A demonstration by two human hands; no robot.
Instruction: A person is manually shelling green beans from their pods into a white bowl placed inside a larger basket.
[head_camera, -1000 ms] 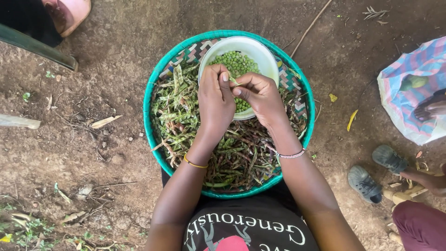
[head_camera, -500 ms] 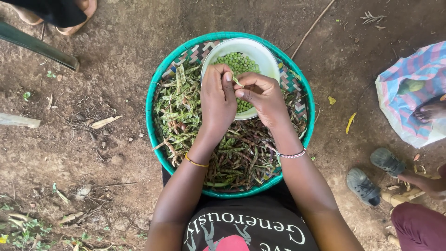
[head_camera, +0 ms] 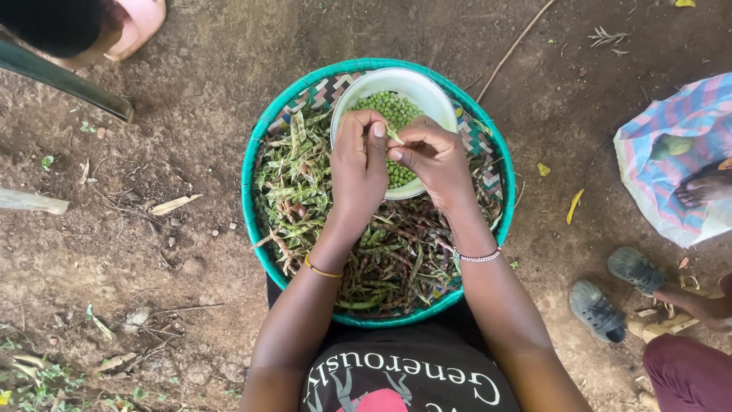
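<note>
Both hands at frame centre, over the white bowl [head_camera: 427, 91] of shelled green peas [head_camera: 381, 107] in the upper part of the teal woven basket [head_camera: 255, 206]. Left hand [head_camera: 358, 172] and right hand [head_camera: 435, 164] pinched together on one green pod [head_camera: 393, 136]. Best kept directly above the bowl, thumbs splitting the seam, so peas drop inside, not among the pods [head_camera: 396, 255] heaped below.

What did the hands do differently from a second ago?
Hardly anything. The left hand and right hand still pinch the same green pod over the white bowl of peas. The pink shoe at the top left shifted. The woven basket stayed put.
</note>
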